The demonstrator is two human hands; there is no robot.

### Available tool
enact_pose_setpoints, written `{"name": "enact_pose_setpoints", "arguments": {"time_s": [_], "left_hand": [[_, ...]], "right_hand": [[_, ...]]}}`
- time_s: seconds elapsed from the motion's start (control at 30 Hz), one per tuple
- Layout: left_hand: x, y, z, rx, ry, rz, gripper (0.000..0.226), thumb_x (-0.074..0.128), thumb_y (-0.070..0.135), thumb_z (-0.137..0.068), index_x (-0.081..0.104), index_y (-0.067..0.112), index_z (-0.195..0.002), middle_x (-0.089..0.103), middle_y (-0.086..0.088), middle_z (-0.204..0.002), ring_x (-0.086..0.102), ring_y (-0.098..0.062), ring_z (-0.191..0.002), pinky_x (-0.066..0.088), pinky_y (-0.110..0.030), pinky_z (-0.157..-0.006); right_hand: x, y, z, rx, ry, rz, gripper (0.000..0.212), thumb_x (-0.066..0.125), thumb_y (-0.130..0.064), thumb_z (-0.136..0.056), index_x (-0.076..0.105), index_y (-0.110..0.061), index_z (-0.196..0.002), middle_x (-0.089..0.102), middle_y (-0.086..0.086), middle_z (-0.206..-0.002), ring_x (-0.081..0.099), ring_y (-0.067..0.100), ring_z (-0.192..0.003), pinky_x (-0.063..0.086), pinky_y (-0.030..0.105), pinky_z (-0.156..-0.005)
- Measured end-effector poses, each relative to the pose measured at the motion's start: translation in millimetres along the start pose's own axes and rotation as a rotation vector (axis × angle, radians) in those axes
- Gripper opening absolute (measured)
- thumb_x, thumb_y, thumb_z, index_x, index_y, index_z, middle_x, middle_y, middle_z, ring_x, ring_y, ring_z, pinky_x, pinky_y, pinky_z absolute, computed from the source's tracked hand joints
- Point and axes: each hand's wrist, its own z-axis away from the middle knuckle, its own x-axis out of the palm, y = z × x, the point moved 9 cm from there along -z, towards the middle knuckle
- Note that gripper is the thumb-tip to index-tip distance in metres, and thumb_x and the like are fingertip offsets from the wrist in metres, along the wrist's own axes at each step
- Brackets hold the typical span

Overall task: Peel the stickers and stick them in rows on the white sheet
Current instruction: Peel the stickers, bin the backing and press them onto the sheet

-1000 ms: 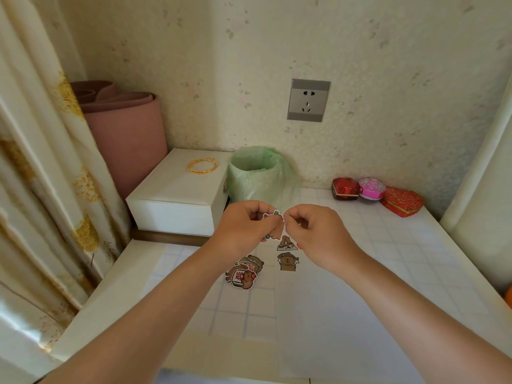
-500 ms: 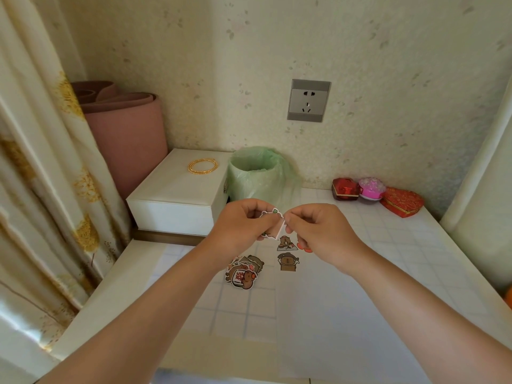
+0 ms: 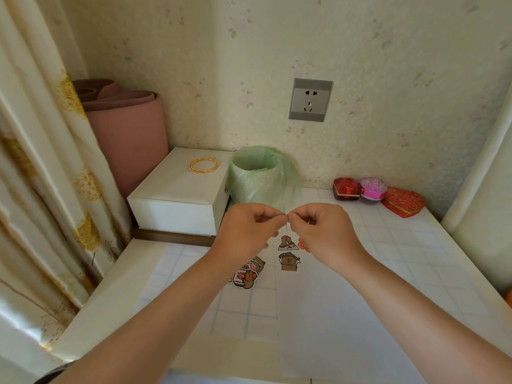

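gold bangles [image 3: 203, 165] on white box [image 3: 177, 206], green-lined bin [image 3: 257, 178].

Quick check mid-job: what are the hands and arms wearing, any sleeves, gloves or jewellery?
The left hand and right hand are bare: no gloves, rings or watch visible. Both forearms are uncovered to the frame's edge. A dark patch by the left elbow may be clothing; cannot tell.

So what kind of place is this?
Most likely a corner of somebody's home. A flowery curtain hangs on the left, a wall socket sits in patterned wallpaper, and there's a small green-lined bin.
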Motion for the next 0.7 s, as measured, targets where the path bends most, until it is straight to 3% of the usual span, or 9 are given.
{"name": "enact_pose_setpoints", "arguments": {"time_s": [0.2, 0.43, 0.57, 0.7], "left_hand": [[0.4, -3.9, 1.7, -0.055, -0.005, -0.028, 0.008, 0.072, 0.024, -0.087, 0.075, 0.02, -0.081, 0.076, 0.004, -0.08, 0.073, -0.012, -0.07, 0.058, -0.032, -0.06], [-2.9, -5.9, -4.3, -0.077, 0.024, 0.012, 0.013, 0.07, 0.025, -0.088, 0.068, 0.012, -0.084, 0.075, -0.007, -0.087, 0.074, -0.015, -0.071, 0.059, -0.03, -0.058], [-2.9, -0.8, -4.1, -0.024, -0.013, 0.003, 0.009, 0.067, 0.018, -0.088, 0.064, 0.013, -0.082, 0.072, -0.009, -0.09, 0.075, -0.014, -0.075, 0.059, -0.031, -0.059], [-10.5, -2.3, -4.3, -0.004, -0.026, -0.023, 0.008, 0.066, 0.016, -0.089, 0.063, 0.012, -0.083, 0.071, -0.008, -0.089, 0.074, -0.015, -0.076, 0.06, -0.035, -0.059]], "right_hand": [[-0.3, -6.0, 3.8, -0.05, 0.004, 0.11, 0.023, 0.066, -0.027, -0.089, 0.069, -0.035, -0.069, 0.063, -0.025, -0.059, 0.065, 0.009, -0.052, 0.047, 0.025, -0.053], [-2.5, -8.6, 4.0, -0.04, 0.065, 0.024, 0.028, 0.067, -0.054, -0.087, 0.069, -0.032, -0.07, 0.065, -0.022, -0.064, 0.061, 0.006, -0.053, 0.042, 0.018, -0.054], [5.0, -8.3, 2.1, -0.039, 0.045, -0.023, 0.007, 0.069, -0.041, -0.088, 0.071, -0.036, -0.084, 0.071, -0.018, -0.084, 0.063, 0.012, -0.058, 0.048, 0.026, -0.063], [8.6, -14.3, 2.0, -0.07, 0.049, 0.0, 0.012, 0.072, -0.033, -0.089, 0.075, -0.034, -0.078, 0.066, -0.024, -0.063, 0.06, 0.004, -0.054, 0.043, 0.021, -0.059]]}}
